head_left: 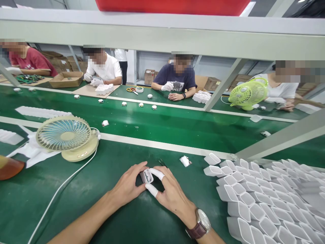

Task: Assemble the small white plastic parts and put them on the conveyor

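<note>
Left hand (127, 185) and right hand (169, 192) close together, fingertips pinched inward.

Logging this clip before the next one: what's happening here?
A person seated at a green bench holds a small white shell piece between both hands: left hand, right hand with white finger cots and a wristwatch. A heap of empty white shells lies to the right, a beige desk fan to the left. Across the conveyor belt, other people handle similar small parts.

Green bench (76, 210) with cream fan (66, 137), white housings (264, 200), small part (185, 161).
</note>
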Demonstrator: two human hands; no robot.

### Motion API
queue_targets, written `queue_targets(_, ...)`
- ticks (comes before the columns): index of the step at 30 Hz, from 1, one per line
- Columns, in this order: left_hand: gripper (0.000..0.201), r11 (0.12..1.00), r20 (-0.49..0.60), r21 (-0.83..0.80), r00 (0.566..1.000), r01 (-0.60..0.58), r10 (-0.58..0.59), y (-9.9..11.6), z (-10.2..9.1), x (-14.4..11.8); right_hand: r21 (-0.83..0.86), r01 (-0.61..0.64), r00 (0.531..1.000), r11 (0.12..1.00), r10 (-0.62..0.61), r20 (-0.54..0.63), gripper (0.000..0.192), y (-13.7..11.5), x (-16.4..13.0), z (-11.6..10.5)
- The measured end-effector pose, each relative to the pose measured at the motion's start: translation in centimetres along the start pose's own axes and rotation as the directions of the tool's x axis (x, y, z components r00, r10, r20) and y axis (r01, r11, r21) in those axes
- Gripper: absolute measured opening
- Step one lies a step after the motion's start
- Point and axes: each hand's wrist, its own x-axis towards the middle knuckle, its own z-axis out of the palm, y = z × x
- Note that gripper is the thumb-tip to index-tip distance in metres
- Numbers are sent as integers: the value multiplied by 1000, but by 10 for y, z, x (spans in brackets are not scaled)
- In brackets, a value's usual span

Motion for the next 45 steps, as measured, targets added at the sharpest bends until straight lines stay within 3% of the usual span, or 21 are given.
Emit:
queue_targets(8,66,999,-19,49,1000,-15,15,-2,0,-2,-80,22,999,997,-19,30,33,-2,0,3)
queue_targets(15,61,996,-83,88,997,0,7,4,3,-2,217,-123,991,968,133,-32,30,-8,1,11)
queue_targets(21,63,997,-98,78,995,17,-9,3,3,-1,243,-184,972,952,213,-100,20,-7,0,17)
queue_targets(36,65,996,-1,40,997,-76,77,1,1,-4,108,-36,999,993,37,-12,35,-12,0,15)
queue_targets(45,61,1000,36,-13,999,-21,22,-1,0,-5,102,-28,995,994,37,-95,34,-7,-2,17)
